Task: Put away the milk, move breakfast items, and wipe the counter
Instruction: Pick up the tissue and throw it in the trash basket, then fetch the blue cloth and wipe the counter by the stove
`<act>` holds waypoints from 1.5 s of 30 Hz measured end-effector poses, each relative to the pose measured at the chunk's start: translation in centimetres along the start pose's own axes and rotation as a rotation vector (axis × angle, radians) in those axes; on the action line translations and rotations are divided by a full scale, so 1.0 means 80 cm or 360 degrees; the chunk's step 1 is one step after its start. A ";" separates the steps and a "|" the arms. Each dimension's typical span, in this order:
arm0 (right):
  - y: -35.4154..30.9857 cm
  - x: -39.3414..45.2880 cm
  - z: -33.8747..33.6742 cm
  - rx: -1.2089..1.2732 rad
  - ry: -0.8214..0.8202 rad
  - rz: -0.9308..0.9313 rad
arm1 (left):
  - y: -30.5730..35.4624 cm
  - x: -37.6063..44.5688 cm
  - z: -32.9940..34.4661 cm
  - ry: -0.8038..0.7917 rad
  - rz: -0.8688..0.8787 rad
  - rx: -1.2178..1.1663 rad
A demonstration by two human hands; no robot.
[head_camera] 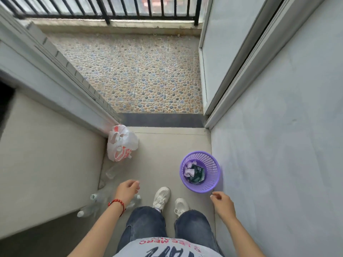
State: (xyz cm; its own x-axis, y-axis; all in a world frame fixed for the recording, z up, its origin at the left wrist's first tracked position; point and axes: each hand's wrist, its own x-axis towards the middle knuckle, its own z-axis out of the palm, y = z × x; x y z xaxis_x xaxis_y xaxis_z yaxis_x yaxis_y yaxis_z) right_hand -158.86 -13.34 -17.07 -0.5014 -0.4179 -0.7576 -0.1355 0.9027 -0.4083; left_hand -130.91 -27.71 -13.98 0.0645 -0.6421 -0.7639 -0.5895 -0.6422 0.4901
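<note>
Progress cannot be read off directly here, since no milk, breakfast items or kitchen counter appear anywhere in the head view; where the milk now sits cannot be told. The person stands in a narrow passage on a pale grey tiled floor [167, 145], facing an open doorway at twelve o'clock that leads to a pebble-patterned balcony floor [137, 71] with a black metal railing [111, 8] beyond.

The left hand [128, 190], at about seven o'clock with a red beaded bracelet [117, 202] on its wrist, hangs with fingers loosely curled and holds nothing. The right hand [221, 202], at about five o'clock, is likewise relaxed and empty, its fingertips near the rim of a round purple plastic mesh wastebasket [213, 169] at four o'clock, not touching it as far as I can see. Crumpled paper and a dark green wrapper lie inside that basket.

At nine o'clock a white and red plastic shopping bag [121, 143] rests against the wall, and several clear empty plastic bottles [96, 199] lie on the floor below it. White sneakers [161, 196] stand at six o'clock.

My judgement: with both hands free beside the basket, something has probably just been binned, perhaps late in the task, though whether the wiping is finished stays uncertain.
</note>
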 end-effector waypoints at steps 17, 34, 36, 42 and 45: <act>-0.120 -0.085 0.132 -0.1160 -0.0642 -0.0876 | -0.300 -0.193 -0.008 0.0776 -0.0651 -0.1279; -0.078 -0.336 0.411 -0.1860 -0.1052 -0.1590 | -0.589 -0.377 0.013 0.1291 -0.1118 -0.2150; -0.069 -0.363 0.444 -0.1996 -0.1090 -0.1641 | -0.611 -0.390 0.005 0.1346 -0.1164 -0.2223; -0.049 -0.424 0.535 -0.2342 -0.1132 -0.1840 | -0.664 -0.413 -0.031 0.1439 -0.1222 -0.2492; -0.051 -0.454 0.590 -0.2457 -0.1227 -0.1948 | -0.694 -0.423 -0.070 0.1584 -0.1181 -0.2606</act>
State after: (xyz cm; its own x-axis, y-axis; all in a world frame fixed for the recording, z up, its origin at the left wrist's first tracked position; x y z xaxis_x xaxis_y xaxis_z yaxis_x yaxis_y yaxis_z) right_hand -99.79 -6.64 -11.93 0.6809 -0.3007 -0.6678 -0.6673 -0.6304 -0.3965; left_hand -95.86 27.34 -13.04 0.5575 0.2669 -0.7861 0.8301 -0.1669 0.5321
